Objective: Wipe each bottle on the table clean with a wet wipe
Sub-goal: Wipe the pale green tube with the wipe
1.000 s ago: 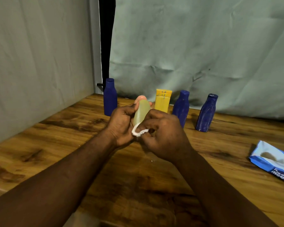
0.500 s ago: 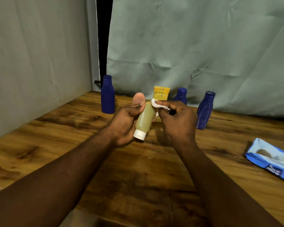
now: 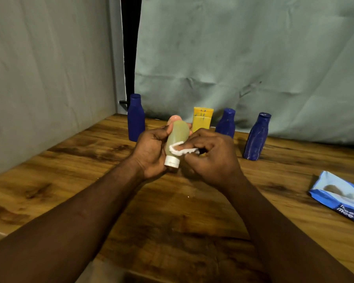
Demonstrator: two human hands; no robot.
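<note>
In the head view we see the left hand [image 3: 151, 152] curled round a pale green bottle [image 3: 177, 137], held cap down above the table [image 3: 172, 211]. The right hand [image 3: 211, 158] pinches a wet wipe [image 3: 180, 150] against the bottle's side, and its lower fingers are tucked out of sight. A pinkish shape [image 3: 174, 119] behind the bottle is mostly hidden. Further back stand the left blue bottle [image 3: 135, 117], a yellow tube [image 3: 202, 120] with its base covered, the middle blue bottle [image 3: 226, 123] and the right blue bottle [image 3: 256, 137]. The wipes pack [image 3: 339, 199] is cut off at the right edge.

The left hand [image 3: 151, 152] grips a pale green bottle [image 3: 177, 137], white cap toward the camera, while the right hand [image 3: 211, 158] presses a white wet wipe [image 3: 180, 150] against its side. Behind stand 3 blue bottles [image 3: 135, 117] and 1 yellow tube [image 3: 202, 120] on the wooden table [image 3: 172, 211]; a blue wipes pack [image 3: 339, 199] lies at right.
</note>
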